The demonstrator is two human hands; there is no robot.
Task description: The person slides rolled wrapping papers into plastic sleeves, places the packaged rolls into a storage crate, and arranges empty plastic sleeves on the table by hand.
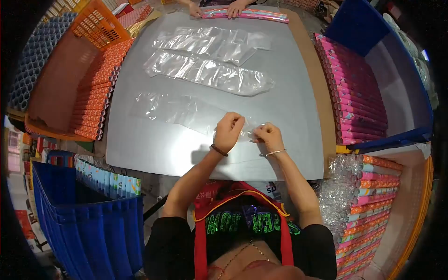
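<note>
On the grey table lies a clear plastic bag (186, 112), stretched out toward the left. Its right end is pinched between the fingers of my left hand (229, 131), which wears a dark beaded bracelet. Close to its right, my right hand (270, 138), with a pale bangle, has its fingertips closed on the same end of the bag. Two piles of clear plastic bags (210, 74) lie farther up the table, apart from my hands. Part of the bag's edge is hidden behind my fingers.
Across the grey table (298, 112), another person's hands (237, 8) rest on colourful tubes (261, 16). Orange tubes (95, 93) fill a crate at left, pink tubes (354, 93) a blue bin (396, 56) at right. A blue crate (88, 224) stands lower left; wrapped tubes (373, 205) lie lower right.
</note>
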